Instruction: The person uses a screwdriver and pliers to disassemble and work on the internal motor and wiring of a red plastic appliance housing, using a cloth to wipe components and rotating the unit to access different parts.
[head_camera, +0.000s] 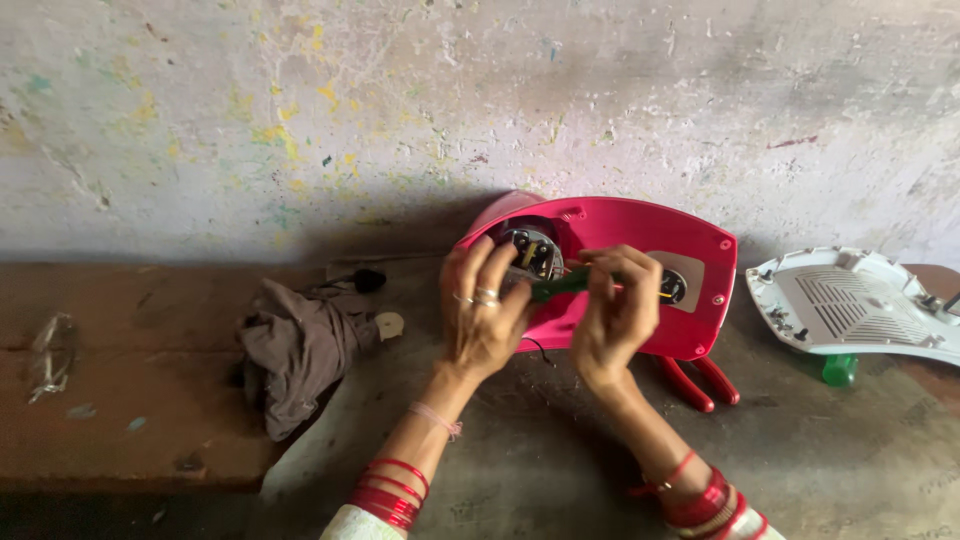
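pink appliance housing (640, 290) stands on edge on the bench (560, 450) against the wall, internal parts exposed. left hand (482, 310) braces its left side, fingers spread wide against it. right hand (615, 315) has fingers closed on a green-handled screwdriver (558, 286), tip toward the round component. white cover (860, 305) lies right; brown cloth (300, 345) lies left.

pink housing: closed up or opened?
Opened. The pink housing stands on edge with internal parts exposed; a white cover panel lies apart. Right hand holds a green tool inside it.
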